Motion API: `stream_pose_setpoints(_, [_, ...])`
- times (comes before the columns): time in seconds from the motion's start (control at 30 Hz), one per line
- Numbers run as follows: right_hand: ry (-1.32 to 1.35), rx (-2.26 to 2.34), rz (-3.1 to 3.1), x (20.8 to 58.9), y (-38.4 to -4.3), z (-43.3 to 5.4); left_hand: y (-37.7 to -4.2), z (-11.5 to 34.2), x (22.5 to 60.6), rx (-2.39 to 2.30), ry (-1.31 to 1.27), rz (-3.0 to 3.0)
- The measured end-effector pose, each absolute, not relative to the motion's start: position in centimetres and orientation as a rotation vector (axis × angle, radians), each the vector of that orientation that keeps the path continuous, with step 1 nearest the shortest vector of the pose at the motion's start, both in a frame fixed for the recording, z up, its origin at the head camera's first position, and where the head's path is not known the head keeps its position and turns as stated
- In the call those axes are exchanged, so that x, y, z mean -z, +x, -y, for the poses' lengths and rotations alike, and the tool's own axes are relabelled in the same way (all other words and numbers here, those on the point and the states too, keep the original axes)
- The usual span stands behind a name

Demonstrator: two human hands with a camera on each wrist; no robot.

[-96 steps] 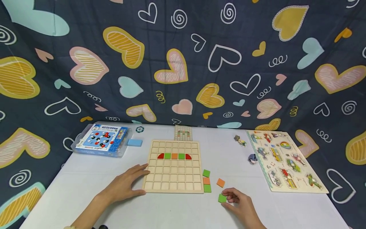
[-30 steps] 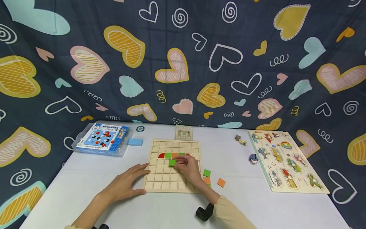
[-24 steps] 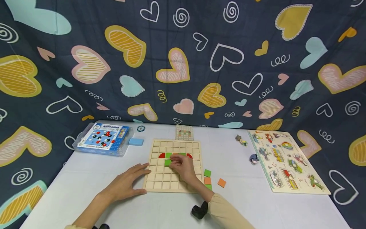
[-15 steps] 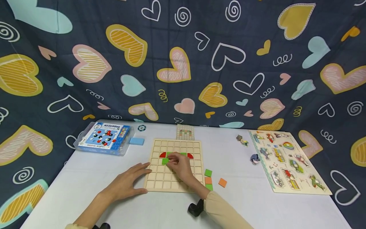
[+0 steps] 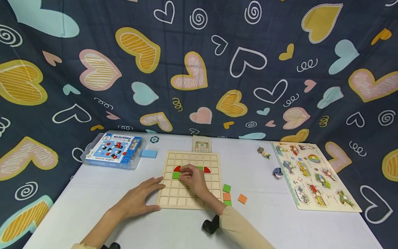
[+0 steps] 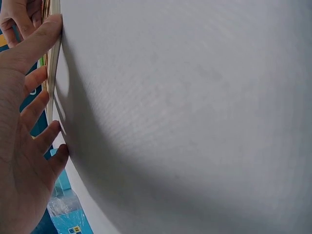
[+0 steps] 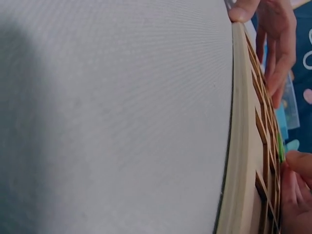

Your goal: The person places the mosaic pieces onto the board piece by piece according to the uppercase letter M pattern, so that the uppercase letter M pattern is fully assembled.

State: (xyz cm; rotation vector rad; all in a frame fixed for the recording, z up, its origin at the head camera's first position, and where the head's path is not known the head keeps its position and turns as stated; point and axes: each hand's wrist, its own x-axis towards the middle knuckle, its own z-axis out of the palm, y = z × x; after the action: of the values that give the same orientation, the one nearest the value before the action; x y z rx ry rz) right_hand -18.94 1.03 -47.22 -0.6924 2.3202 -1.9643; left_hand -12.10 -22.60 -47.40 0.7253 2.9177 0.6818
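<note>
Green square tile [image 5: 176,175], edges parallel to grid [image 5: 182,191].

Soft, even light washes the white tabletop [image 5: 168,228] in the head view's lower half, beneath a darker backdrop [image 5: 211,97]. In the left wrist view, a broad, soft-edged shadow [image 6: 105,163] sweeps from the left hand [image 6: 24,161] toward bottom centre; the right wrist view dims, blurred, at far left.

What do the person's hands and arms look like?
The left hand and right hand wear no gloves. The right sleeve is plain beige; of the left sleeve, only a beige edge shows. A black, rounded device shows by the right wrist, part of another device on the left.
</note>
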Motion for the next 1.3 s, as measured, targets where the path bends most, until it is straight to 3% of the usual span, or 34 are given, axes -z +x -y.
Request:
stream_pose_setpoints(0.17, [-0.678, 1.952, -2.271, 46.0, -18.5, -1.2, -12.0, 22.7, 47.4, -0.684, 0.718, -2.915])
stream_pose_setpoints(0.37, [-0.652, 1.923, -2.31, 47.5, -19.1, -3.2, -11.9, 22.6, 47.6, -0.682, 0.696, -2.906])
stream_pose_setpoints(0.73, [-0.41, 1.871, -2.436, 47.0, -17.2, -12.5, -11.8, 22.6, 47.6, -0.68, 0.694, -2.921])
stream_pose_setpoints(1.03, [-0.318, 1.487, -2.579, 46.3, -14.5, -21.6, -12.2, 22.4, 47.4, -0.67, 0.705, -2.922])
stream_pose_setpoints(1.3, [-0.204, 1.494, -2.782, 48.1, -12.5, -22.7, -12.1, 22.4, 47.4, -0.663, 0.705, -2.927])
